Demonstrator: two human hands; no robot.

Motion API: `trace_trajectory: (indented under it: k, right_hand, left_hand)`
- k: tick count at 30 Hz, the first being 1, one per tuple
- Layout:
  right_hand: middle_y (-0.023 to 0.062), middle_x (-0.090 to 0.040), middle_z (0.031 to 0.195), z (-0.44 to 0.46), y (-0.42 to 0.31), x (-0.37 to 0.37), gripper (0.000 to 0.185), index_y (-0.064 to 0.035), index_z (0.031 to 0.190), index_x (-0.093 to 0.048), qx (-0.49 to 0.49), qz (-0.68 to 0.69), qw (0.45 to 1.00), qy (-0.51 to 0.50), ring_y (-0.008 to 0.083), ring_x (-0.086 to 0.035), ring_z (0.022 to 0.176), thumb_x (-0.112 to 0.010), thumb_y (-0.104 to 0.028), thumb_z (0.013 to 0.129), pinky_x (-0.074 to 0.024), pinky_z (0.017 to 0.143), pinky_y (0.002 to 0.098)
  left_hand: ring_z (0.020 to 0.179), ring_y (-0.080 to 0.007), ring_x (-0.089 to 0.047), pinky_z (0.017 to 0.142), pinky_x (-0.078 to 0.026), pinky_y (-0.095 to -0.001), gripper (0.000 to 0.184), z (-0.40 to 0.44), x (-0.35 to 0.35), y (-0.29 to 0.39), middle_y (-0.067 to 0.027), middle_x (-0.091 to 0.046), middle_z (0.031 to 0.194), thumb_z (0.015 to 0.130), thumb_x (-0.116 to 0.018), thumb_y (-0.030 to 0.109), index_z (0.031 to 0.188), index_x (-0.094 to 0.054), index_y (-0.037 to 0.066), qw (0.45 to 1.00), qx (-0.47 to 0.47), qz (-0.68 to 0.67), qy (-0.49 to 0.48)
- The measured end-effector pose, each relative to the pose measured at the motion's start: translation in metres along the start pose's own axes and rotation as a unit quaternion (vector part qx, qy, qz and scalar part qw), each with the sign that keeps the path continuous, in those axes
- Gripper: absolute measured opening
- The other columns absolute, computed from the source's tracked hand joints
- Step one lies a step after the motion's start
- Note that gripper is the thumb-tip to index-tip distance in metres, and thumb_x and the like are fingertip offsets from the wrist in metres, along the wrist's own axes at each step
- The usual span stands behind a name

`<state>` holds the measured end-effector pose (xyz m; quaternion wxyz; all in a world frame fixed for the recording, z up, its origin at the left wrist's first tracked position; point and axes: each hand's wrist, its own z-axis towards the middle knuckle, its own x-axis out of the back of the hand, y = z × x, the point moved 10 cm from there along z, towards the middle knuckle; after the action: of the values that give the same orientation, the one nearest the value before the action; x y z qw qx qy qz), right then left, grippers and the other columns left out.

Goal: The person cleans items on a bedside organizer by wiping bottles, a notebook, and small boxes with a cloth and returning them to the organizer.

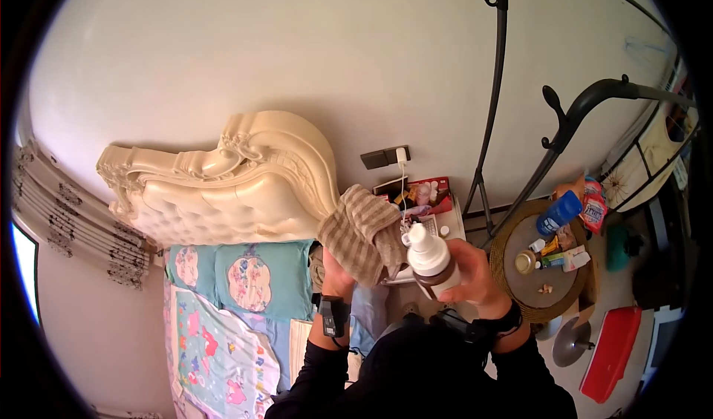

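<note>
My right hand [475, 276] is closed around a pump bottle [431, 259] with a white top and a brown lower part, held upright in front of me. A brown-and-beige striped towel [362, 233] is bunched over my left hand [338, 274], which grips it from below; the cloth hides most of those fingers. Bottle and towel are close together, the towel's right edge beside the bottle. Behind them is a bedside table [453, 230], partly covered by the bottle and the towel.
A cream carved headboard [245, 189] and a bed with teal pillows [249, 278] are at left. A red box [440, 195] of small items stands on the bedside table. To the right are a black coat rack [499, 85] and a round table [531, 293] bearing a blue container [558, 213].
</note>
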<state>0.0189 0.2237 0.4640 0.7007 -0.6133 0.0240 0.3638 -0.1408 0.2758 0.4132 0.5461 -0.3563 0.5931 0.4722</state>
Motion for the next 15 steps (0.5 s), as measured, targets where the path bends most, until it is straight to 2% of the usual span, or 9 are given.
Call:
trace_trajectory:
  k: [2,4,6,7,8,10,11,13,15]
  right_hand:
    - [0.0070,-0.050,0.105,0.006,0.014,-0.006,0.064,-0.0003,0.112,-0.044,-0.031,-0.047,0.998,-0.007,0.0160,-0.048,0.098,-0.075,-0.012,0.058,-0.0359,0.086,0.0310]
    - [0.0071,-0.051,0.103,0.013,0.027,-0.019,0.058,-0.0019,0.111,-0.046,-0.079,-0.119,0.990,0.004,0.0163,-0.050,0.095,-0.073,-0.015,0.061,-0.0397,0.081,0.0293]
    - [0.0086,-0.053,0.097,0.019,0.041,-0.008,0.056,-0.0014,0.107,-0.049,-0.035,-0.197,0.977,0.078,0.0181,-0.052,0.090,-0.073,-0.021,0.061,-0.0404,0.078,0.0297]
    - [0.0117,-0.053,0.094,0.021,0.042,0.002,0.055,-0.0006,0.102,-0.052,0.010,-0.289,0.950,0.117,0.0207,-0.052,0.084,-0.074,-0.026,0.058,-0.0410,0.074,0.0306]
    - [0.0117,-0.053,0.094,0.019,0.046,0.007,0.055,-0.0006,0.102,-0.052,0.011,-0.290,0.950,0.118,0.0207,-0.052,0.084,-0.074,-0.026,0.058,-0.0410,0.074,0.0306]
    - [0.0104,-0.052,0.095,0.020,0.039,0.011,0.061,0.0006,0.107,-0.049,0.019,-0.397,0.910,0.119,0.0180,-0.053,0.086,-0.075,-0.022,0.057,-0.0419,0.075,0.0282]
    - [0.0121,-0.052,0.095,0.021,0.039,0.012,0.060,0.0006,0.106,-0.050,0.027,-0.399,0.910,0.110,0.0193,-0.054,0.084,-0.075,-0.022,0.056,-0.0419,0.074,0.0281]
    - [0.0122,-0.053,0.094,0.023,0.039,0.011,0.059,0.0010,0.105,-0.051,0.025,-0.395,0.912,0.102,0.0193,-0.054,0.084,-0.076,-0.022,0.056,-0.0418,0.074,0.0280]
    - [0.0121,-0.054,0.091,0.028,0.039,0.009,0.057,0.0028,0.101,-0.052,0.038,-0.388,0.918,0.078,0.0187,-0.053,0.084,-0.076,-0.022,0.055,-0.0413,0.075,0.0277]
  left_hand:
    - [0.112,-0.0267,-0.038,0.095,-0.031,-0.0396,0.045,0.000,-0.003,-0.005,-0.0141,-0.036,0.124,0.089,-0.026,0.030,0.124,-0.029,0.002,1.000,-0.015,0.015,-0.001]
    - [0.110,-0.0268,-0.041,0.093,-0.034,-0.0391,0.043,0.001,0.022,-0.002,-0.0134,-0.040,0.122,0.088,-0.029,0.029,0.122,-0.032,0.002,0.994,-0.037,0.081,0.068]
    - [0.107,-0.0269,-0.043,0.092,-0.035,-0.0390,0.043,0.000,0.014,-0.009,-0.0131,-0.043,0.119,0.087,-0.032,0.030,0.120,-0.035,0.003,0.997,-0.022,0.063,0.049]
    - [0.107,-0.0266,-0.043,0.092,-0.035,-0.0388,0.043,-0.002,0.006,-0.008,-0.0130,-0.043,0.119,0.087,-0.032,0.030,0.120,-0.035,0.003,0.995,-0.037,0.069,0.056]
    - [0.107,-0.0263,-0.044,0.092,-0.035,-0.0387,0.044,-0.004,0.003,-0.006,-0.0129,-0.044,0.118,0.087,-0.033,0.031,0.120,-0.035,0.003,0.994,-0.052,0.075,0.064]
    - [0.108,-0.0261,-0.042,0.093,-0.034,-0.0375,0.044,-0.004,-0.009,0.005,-0.0127,-0.041,0.121,0.087,-0.032,0.032,0.121,-0.034,0.004,0.986,-0.081,0.141,0.045]
    - [0.113,-0.0252,-0.036,0.096,-0.028,-0.0364,0.046,-0.002,-0.010,0.004,-0.0107,-0.036,0.125,0.087,-0.030,0.033,0.124,-0.030,0.005,0.982,-0.062,0.171,0.060]
    - [0.116,-0.0227,-0.033,0.098,-0.026,-0.0338,0.049,0.001,-0.009,0.002,-0.0092,-0.033,0.128,0.085,-0.037,0.028,0.126,-0.027,0.005,0.966,-0.067,0.245,0.048]
    - [0.110,-0.0194,-0.040,0.092,-0.034,-0.0310,0.047,0.000,-0.013,0.002,-0.0098,-0.040,0.121,0.080,-0.050,0.018,0.122,-0.033,0.002,0.937,-0.087,0.337,0.021]
